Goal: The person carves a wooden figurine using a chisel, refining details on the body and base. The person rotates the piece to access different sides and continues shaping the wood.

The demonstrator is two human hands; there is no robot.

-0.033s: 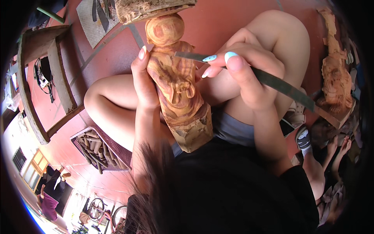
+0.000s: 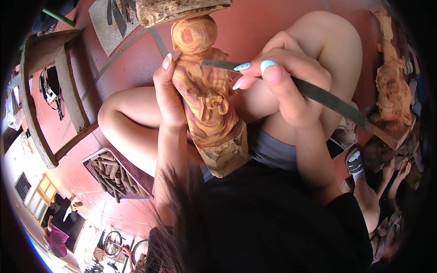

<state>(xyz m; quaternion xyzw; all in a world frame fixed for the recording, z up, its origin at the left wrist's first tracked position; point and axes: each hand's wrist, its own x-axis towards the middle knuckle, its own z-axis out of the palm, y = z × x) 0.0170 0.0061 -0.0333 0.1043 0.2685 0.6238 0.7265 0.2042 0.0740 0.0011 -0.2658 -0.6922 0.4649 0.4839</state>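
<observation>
A carved wooden statue [image 2: 203,88] with swirling reddish-brown grain leans between my bent legs, its round head at the far end and its rough blocky base toward me. My left hand [image 2: 169,93] is wrapped around the statue's left side, thumb up along its shoulder. Between the thumb and fingers of my right hand [image 2: 291,82] is a long, flat, dark-green strip [image 2: 325,98]; its exact kind is unclear. Its greyish tip rests on or just over the figure's upper chest, below the head. The strip's other end reaches out to the right past my wrist.
A rough wood block [image 2: 180,11] touches or overlaps the statue's head. At left are a wooden frame [image 2: 41,150] and a purple basket [image 2: 144,184] of brown rolls. Another carved figure [image 2: 392,91] stands at right, near other people's hands [image 2: 395,173]. A mat [image 2: 101,22] holds dark strips.
The strip's tip and my right hand have shifted slightly left across the chest. The statue's head has moved a touch to the right. My left hand keeps its grip.
</observation>
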